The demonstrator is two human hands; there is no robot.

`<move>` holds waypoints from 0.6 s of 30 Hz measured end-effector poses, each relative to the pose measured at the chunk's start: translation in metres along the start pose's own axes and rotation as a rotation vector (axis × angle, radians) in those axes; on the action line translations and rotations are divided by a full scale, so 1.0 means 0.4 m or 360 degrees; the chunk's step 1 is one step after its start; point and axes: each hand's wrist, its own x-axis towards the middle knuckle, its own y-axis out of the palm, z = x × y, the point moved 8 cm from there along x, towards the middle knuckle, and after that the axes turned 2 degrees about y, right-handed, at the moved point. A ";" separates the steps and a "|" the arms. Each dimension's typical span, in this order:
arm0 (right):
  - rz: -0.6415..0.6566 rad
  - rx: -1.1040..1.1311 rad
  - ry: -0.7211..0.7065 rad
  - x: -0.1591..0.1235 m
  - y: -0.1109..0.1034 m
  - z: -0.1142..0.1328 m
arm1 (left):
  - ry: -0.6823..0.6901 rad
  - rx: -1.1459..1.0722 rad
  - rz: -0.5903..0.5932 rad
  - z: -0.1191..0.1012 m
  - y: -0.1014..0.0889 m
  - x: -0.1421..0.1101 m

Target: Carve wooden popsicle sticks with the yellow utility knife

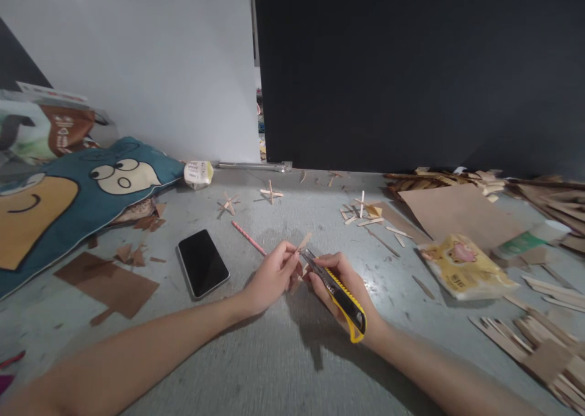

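My left hand pinches a short, flat wooden stick whose pale end points up and away from me. In my right hand is a yellow and black utility knife, its blade end at the stick by my left fingertips. Whether the blade touches the wood I cannot tell. A pink pencil lies just beyond my left hand. To the left of that hand rests a phone with a dark screen.
Small crossed-stick pieces stand farther back. On the right are a yellow packet, brown cardboard and a pile of wooden sticks. A blue cartoon cushion and a cardboard scrap occupy the left.
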 end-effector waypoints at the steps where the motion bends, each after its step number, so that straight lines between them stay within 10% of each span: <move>1: -0.0002 0.0002 0.0002 0.000 0.000 0.000 | 0.0004 0.0014 -0.0005 0.000 -0.001 0.000; 18: 0.0009 0.0016 0.0074 0.001 -0.002 -0.013 | 0.0021 0.0082 0.0017 0.006 0.000 0.001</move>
